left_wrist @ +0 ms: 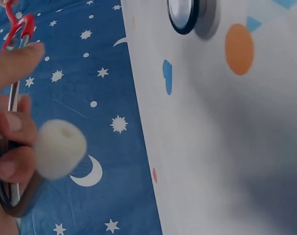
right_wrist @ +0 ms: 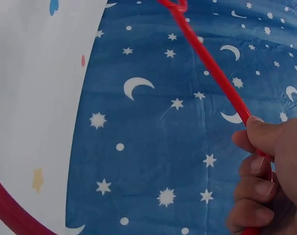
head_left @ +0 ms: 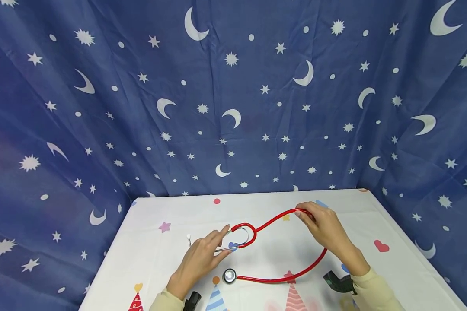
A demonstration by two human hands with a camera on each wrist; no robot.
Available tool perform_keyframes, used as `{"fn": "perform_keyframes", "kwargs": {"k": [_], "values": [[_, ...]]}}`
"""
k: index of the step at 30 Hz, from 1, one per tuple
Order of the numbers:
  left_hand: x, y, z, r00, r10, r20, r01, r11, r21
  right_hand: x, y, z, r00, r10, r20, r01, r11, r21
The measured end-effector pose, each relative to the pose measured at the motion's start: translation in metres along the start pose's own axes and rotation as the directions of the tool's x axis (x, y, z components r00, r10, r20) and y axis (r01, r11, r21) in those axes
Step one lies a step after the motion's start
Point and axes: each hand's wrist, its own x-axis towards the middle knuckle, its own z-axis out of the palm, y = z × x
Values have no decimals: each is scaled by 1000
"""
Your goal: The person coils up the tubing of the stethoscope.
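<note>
A stethoscope with red tubing (head_left: pixel 276 218) is stretched between both hands. My left hand (head_left: pixel 202 255) grips its metal ear tubes (left_wrist: pixel 14 98), with the fingers curled round them in the left wrist view. A white ear tip (left_wrist: pixel 60 148) sticks out beside those fingers. My right hand (head_left: pixel 324 226) holds the red tube (right_wrist: pixel 214 73) between thumb and curled fingers, above the table at the right. From there the tube loops down and back left to the round chest piece (head_left: pixel 229 276), which is near the table's front, just right of the left hand.
A white tablecloth (head_left: pixel 358 216) printed with hearts, stars and party hats covers the table. Behind and beside it hangs a blue curtain (head_left: pixel 257 121) with moons and stars. Black wrist mounts, one a dark bracket (head_left: pixel 338 283), sit at both sleeves.
</note>
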Motion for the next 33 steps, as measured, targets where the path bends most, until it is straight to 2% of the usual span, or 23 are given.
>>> {"fn": "perform_keyframes", "kwargs": {"k": [7, 11, 14, 19, 25, 29, 33], "values": [[3, -1, -2, 996, -71, 56, 66, 995, 76, 6, -4, -1, 996, -75, 37, 74, 996, 42], [-1, -4, -3, 986, -121, 110, 119, 993, 26, 10, -8, -1, 988, -137, 73, 131, 987, 89], [-2, -5, -5, 980, -133, 148, 138, 990, -26, 14, -13, -4, 981, -174, 79, 164, 979, 118], [4, -3, -8, 988, -76, 132, 80, 996, -29, 22, -22, -10, 966, -259, 24, 250, 951, 180], [12, 6, -7, 990, -37, 138, 37, 999, 6, 34, -33, -14, 916, -383, -116, 400, 878, 263], [13, 11, -6, 990, -17, 138, 14, 1000, 28, 38, -41, -15, 889, -435, -141, 457, 833, 312], [14, 15, -4, 992, 16, 123, -16, 1000, -7, 41, -47, -16, 876, -464, -132, 480, 805, 349]]}}
